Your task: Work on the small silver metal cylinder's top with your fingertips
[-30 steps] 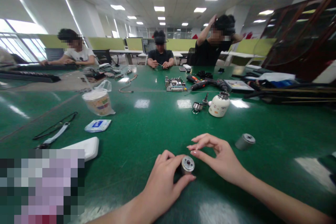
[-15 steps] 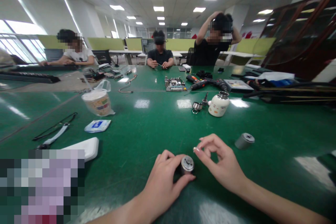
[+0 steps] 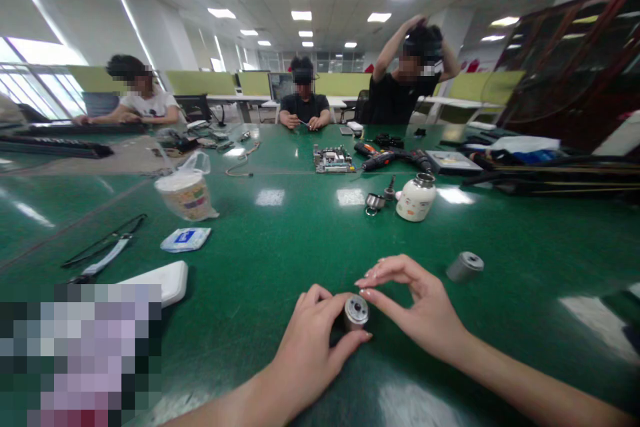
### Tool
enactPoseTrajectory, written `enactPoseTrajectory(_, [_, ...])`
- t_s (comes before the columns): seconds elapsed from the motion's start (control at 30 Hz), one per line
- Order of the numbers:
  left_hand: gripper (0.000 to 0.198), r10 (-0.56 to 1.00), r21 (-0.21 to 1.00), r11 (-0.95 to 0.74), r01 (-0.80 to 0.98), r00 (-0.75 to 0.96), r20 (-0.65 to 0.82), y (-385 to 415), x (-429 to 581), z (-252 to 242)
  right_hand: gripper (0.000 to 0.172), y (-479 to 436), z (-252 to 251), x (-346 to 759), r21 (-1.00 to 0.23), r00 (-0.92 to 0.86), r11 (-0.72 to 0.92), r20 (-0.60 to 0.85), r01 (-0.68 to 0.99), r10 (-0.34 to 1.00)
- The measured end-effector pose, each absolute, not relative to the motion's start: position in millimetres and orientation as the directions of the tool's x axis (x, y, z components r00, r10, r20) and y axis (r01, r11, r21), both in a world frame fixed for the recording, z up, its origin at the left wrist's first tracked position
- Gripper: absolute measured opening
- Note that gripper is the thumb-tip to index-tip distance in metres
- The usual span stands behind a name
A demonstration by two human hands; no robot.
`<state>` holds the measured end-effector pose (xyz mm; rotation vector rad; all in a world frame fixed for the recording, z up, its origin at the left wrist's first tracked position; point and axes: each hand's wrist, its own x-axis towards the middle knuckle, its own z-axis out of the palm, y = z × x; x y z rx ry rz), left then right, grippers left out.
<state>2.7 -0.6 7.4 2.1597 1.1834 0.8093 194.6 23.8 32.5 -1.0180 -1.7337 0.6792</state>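
My left hand is closed around a small metal motor, with the fingers behind it and the thumb at its near side. The motor is a silvery cylinder, standing on the green table with its round end face up; a dark spot and small holes show on that face. Just above and to the right, my right hand has its fingers stretched out. Its thumb tip and fingertips are close together with a narrow gap, and nothing shows between them. A second metal motor rests farther right, untouched.
Beyond my hands are a white jar, a metal lid, a circuit board and power drills. To the left are a bagged cup, a tissue pack and a white box. Several people are across the table.
My right hand has shifted slightly left, towards the motor's top, and its curled fingers have straightened. My left hand keeps its hold on the motor.
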Motion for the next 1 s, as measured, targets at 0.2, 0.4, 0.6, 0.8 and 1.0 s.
enactPoseTrajectory(0.2, [0.025, 0.878, 0.682, -0.453, 0.574, 0.420, 0.230, -0.5, 2.6, 7.2, 0.016, 65.5, 13.5, 223.4, -0.792, -0.160, 0.387, 0.354, 0.472, 0.921])
enactPoseTrajectory(0.4, [0.029, 0.873, 0.671, -0.467, 0.576, 0.419, 0.249, -1.4, 2.2, 5.5, 0.021, 77.6, -5.2, 233.1, -0.811, -0.255, 0.368, 0.277, 0.455, 0.926])
enactPoseTrajectory(0.6, [0.028, 0.876, 0.672, -0.461, 0.579, 0.419, 0.240, -0.3, 2.2, 6.2, 0.020, 65.9, 12.7, 222.7, -0.837, -0.210, 0.344, 0.278, 0.425, 0.937])
enactPoseTrajectory(0.8, [0.023, 0.864, 0.690, -0.476, 0.545, 0.434, 0.254, -0.5, 1.8, 6.0, 0.015, 27.5, 40.0, 196.6, -0.886, -0.292, 0.352, 0.265, 0.303, 0.919])
enactPoseTrajectory(1.0, [0.021, 0.864, 0.701, -0.476, 0.531, 0.431, 0.260, -1.0, 2.5, 6.2, 0.004, 15.9, 37.9, 190.7, -0.857, -0.323, 0.401, 0.299, 0.324, 0.898])
